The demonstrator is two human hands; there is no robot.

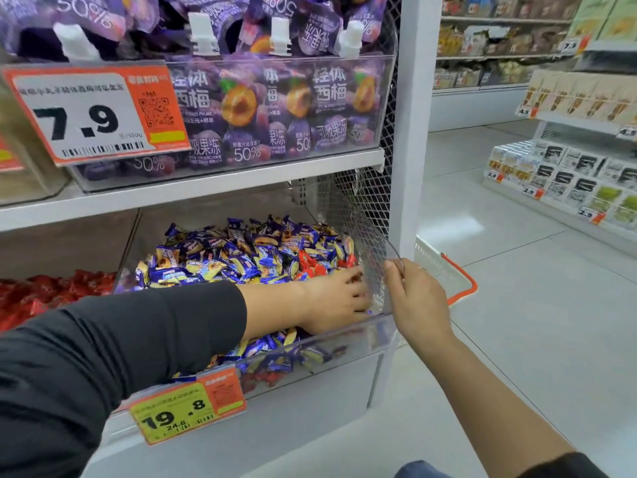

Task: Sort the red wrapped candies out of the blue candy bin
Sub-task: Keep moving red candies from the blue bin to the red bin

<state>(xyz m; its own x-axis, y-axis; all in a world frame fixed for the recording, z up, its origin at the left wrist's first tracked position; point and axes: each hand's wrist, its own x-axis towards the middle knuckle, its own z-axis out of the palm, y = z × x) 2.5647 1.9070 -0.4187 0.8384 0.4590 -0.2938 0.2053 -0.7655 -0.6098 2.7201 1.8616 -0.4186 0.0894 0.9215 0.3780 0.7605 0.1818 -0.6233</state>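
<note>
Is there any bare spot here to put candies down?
Hardly on the shelf: the clear bin is heaped with blue candies, red candies among them, the left hand inside. Bare floor lies right of the white post, beyond the orange-handled basket.

Candies (241, 257) in the clear bin (344, 343): blue wrappers with yellow. Stray candies (312, 265) among them: red. Left-hand pile (51, 291): red. Price tag (188, 407): yellow and orange, black digits. Pouches (275, 105) above: purple with orange fruit. Sleeve (103, 346): black. Basket handle (462, 284): orange.
</note>
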